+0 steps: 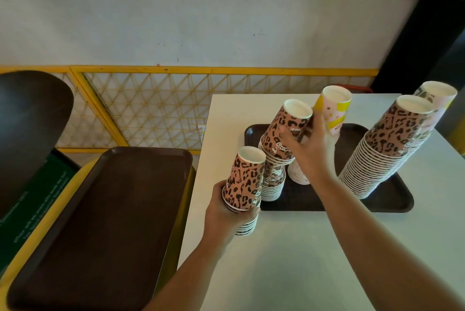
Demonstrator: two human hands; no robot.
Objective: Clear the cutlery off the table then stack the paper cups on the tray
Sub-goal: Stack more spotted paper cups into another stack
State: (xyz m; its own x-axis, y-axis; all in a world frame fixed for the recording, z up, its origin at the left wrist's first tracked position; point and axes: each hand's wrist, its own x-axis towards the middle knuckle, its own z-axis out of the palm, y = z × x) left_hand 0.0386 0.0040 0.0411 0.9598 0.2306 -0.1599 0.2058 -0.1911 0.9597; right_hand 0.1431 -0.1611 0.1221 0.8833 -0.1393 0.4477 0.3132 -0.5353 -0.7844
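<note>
A dark brown tray (392, 200) lies on the white table (314, 260) and carries upside-down stacks of paper cups. My left hand (226, 215) grips a short leopard-print cup stack (245, 185) just off the tray's near left corner. My right hand (309, 144) holds a second leopard-print stack (284, 132), tilted, above another stack (273, 185) on the tray. Behind my right hand stands a yellow-and-pink stack (332, 107). A tall leopard-print stack (385, 149) leans at the tray's right, with a pale stack (437, 99) behind it. No cutlery is visible.
An empty brown tray (105, 222) rests on a yellow bin (15, 268) left of the table. A dark rounded chair back (30, 129) rises at far left. A yellow lattice fence (151, 109) and white wall run behind. A black planter (427, 34) stands at back right.
</note>
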